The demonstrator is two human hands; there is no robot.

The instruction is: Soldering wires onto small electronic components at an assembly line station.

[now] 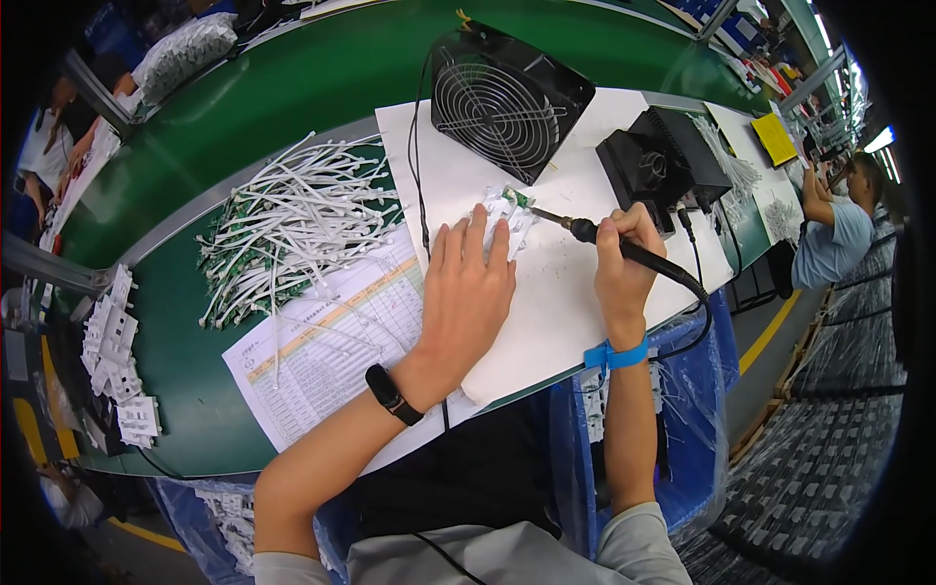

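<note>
My right hand [627, 268] is closed round a soldering iron [583, 229], its metal tip pointing left. The tip reaches a small green circuit board [518, 198] that sits on a white plastic part [505, 219]. Stretched out flat, my left hand [470, 288] lies with its fingertips against that part, partly covering it. Both are on a white sheet [546, 322] on the green bench. A black fan [502, 107] with a round wire guard stands just beyond. Whether the tip touches the board I cannot tell.
Left of my hands lies a heap of white cable ties or leads with green boards [302, 219], beside a printed sheet [322, 341]. White plastic parts [112, 341] pile at the far left. A black soldering station [668, 161] stands right. Blue-lined bins [692, 429] sit below the bench edge.
</note>
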